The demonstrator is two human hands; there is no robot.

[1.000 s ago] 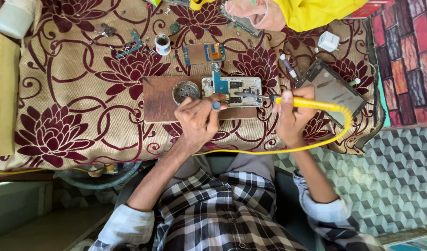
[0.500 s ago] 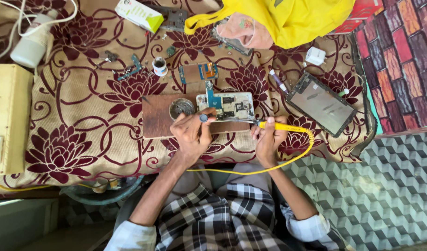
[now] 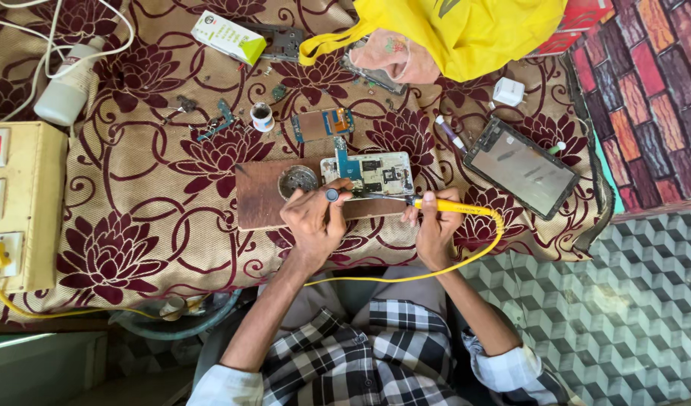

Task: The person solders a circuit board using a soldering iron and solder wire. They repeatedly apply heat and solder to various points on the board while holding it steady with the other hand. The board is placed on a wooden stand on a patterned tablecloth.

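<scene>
The right hand (image 3: pixel 434 229) is closed around the yellow handle of a soldering iron (image 3: pixel 443 205), held like a pen with its dark tip pointing left toward the lower edge of a white phone circuit board (image 3: pixel 375 174). The left hand (image 3: pixel 314 222) pinches a small dark round-headed tool (image 3: pixel 332 195) between thumb and fingers, its head just at the board's lower left corner; what sort of tool it is cannot be told at this size. The board lies at the centre of the frame on a brown wooden block (image 3: pixel 259 203), beside a small round tin (image 3: pixel 297 180) that sits on the same block.

As a judgement, the work is in mid-course: the board is stripped out and laid bare, the iron's tip is at or very near it, and nothing about the board shows a finished joint or reassembly. The phone with its dark screen (image 3: pixel 520 166) lies apart at the right, and a second small board (image 3: pixel 322 124) sits above the block, both untouched.

Against the earlier pictures, the view has drawn closer and shifted, so the cream switch box (image 3: pixel 18 207) now fills the left edge and the yellow bag (image 3: pixel 466 30) spreads across the top. The hands hold much the same places at the board, the iron's yellow cable (image 3: pixel 435 271) looping below the right wrist as before.
</scene>
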